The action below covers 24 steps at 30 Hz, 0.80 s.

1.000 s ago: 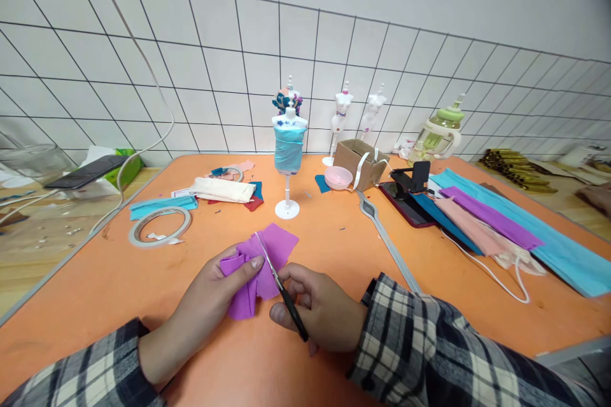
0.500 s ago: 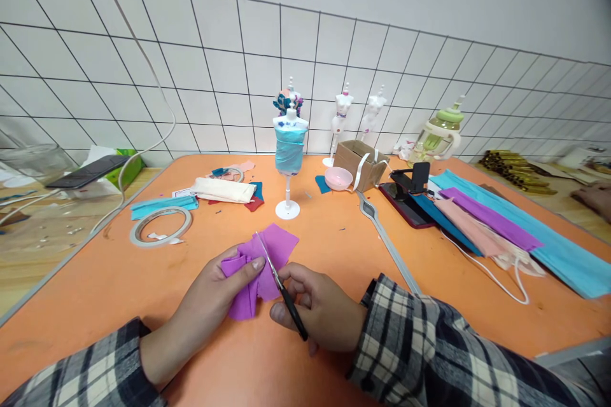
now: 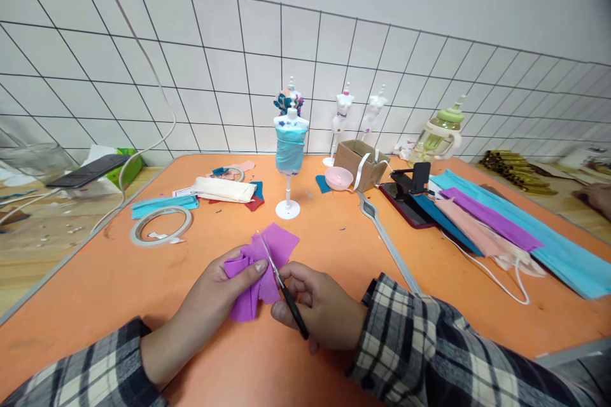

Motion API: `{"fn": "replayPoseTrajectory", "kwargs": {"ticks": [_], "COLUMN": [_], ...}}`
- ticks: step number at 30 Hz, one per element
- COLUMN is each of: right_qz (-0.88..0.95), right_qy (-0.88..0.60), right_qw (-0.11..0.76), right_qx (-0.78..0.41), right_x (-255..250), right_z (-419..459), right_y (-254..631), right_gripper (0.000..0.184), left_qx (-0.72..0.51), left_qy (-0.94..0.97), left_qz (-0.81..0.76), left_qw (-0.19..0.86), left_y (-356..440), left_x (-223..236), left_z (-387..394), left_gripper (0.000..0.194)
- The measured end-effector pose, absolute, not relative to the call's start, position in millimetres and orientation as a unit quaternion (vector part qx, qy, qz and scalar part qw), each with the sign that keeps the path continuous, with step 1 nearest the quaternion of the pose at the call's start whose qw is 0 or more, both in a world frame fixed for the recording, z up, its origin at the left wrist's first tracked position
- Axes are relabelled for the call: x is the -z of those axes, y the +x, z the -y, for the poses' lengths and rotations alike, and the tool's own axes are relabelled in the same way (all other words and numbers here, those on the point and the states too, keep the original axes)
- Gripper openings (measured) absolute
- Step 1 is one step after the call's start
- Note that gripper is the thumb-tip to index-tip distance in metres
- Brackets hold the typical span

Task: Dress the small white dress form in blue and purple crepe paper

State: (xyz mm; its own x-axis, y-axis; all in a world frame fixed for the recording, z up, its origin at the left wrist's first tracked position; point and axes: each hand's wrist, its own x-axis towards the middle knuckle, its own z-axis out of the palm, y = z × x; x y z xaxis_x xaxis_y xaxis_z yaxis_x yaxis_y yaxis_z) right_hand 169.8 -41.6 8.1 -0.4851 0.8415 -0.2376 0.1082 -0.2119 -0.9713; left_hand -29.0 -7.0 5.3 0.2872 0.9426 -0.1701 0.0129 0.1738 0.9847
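Bunched purple fabric [image 3: 281, 243] is pinched between the thumb and fingers of my left hand [image 3: 217, 289], just above the table. My right hand [image 3: 319, 305] grips small scissors [image 3: 291, 305] with dark handles. Their thin metal blades lie across the fabric, tips pointing up and left, close to my left thumb. Whether the blades are apart or together is hard to make out. Beyond my hands stands a small white mannequin [image 3: 289, 146] on a round base, its torso wrapped in light blue fabric.
A tape roll [image 3: 136, 235] and folded cream cloth [image 3: 224, 190] lie to the left. A pink bowl [image 3: 338, 179], cardboard box [image 3: 358, 165] and phone [image 3: 401, 206] stand behind right. Long fabric strips [image 3: 563, 254], a zipper [image 3: 389, 241] and a bottle [image 3: 436, 137] are farther right.
My left hand has shifted very slightly to the right with the purple fabric. The scissors and my right hand have barely moved.
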Motion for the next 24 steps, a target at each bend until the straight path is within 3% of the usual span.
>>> {"fn": "replayPoseTrajectory", "kwargs": {"ticks": [24], "right_qz": [0.571], "right_qy": [-0.427], "right_qw": [0.272], "right_qx": [-0.646], "right_x": [-10.9], "right_z": [41.0], "right_y": [170.0], "right_gripper": [0.039], "left_qx": [-0.378], "left_qy": [0.518], "left_qz": [-0.464], "left_qw": [0.612], "left_y": [-26.6], "left_x": [-10.1], "left_z": [9.0], "left_gripper": [0.036]}}
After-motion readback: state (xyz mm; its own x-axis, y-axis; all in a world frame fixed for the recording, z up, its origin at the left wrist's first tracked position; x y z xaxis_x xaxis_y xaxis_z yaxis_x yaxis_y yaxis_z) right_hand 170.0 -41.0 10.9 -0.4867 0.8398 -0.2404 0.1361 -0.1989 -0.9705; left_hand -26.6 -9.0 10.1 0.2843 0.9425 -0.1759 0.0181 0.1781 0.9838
